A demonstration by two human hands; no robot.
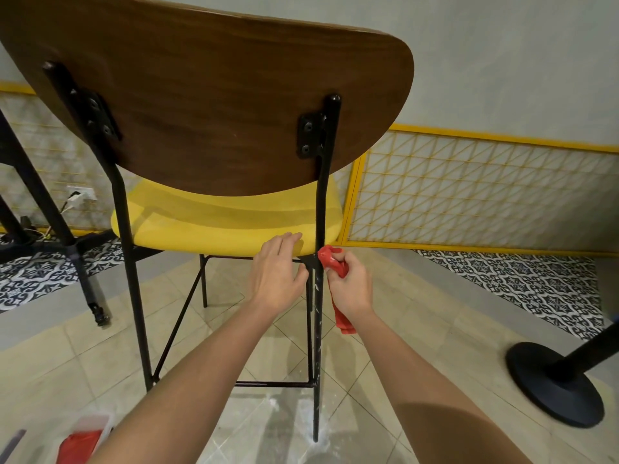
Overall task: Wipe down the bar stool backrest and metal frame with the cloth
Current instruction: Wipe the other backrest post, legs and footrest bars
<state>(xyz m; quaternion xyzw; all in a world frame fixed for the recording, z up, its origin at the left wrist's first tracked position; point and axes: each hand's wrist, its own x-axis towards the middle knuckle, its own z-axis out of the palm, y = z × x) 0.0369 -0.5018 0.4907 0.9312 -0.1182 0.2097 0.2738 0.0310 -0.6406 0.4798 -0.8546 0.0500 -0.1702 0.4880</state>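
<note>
The bar stool fills the view: a brown wooden backrest (214,105), a yellow seat (214,226) and a black metal frame (318,296). My right hand (348,283) grips a red cloth (330,257) and presses it against the right rear leg just below the seat; the cloth's tail hangs under my wrist. My left hand (276,272) rests with straight fingers on the seat's rear edge, left of that leg. The leg below the cloth shows pale smears.
A black round table base (556,383) stands on the tiled floor at the right. Another black table stand (83,283) is at the left. A red and white object (83,440) sits bottom left. A yellow lattice panel (485,192) lines the wall.
</note>
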